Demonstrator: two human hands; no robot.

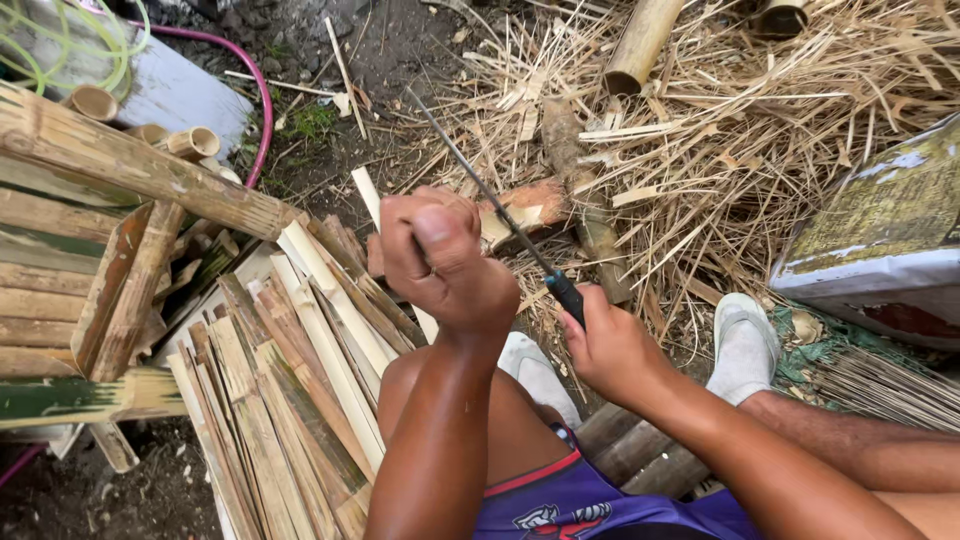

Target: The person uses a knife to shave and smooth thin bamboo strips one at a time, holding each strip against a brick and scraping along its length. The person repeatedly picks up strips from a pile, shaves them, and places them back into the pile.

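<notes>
Nearest, the right hand is closed around the dark handle of a long thin-bladed knife. The left hand grips a pale split bamboo strip upright above the ground. A stack of flat split bamboo slats already lies at the left; beyond, whole bamboo tubes rest uncut among dry shavings.

The left hand covers most of the bamboo strip it grips, so only the strip's top end shows. The right hand hides the knife handle. The sack and the bamboo frame run off the picture's edges.
</notes>
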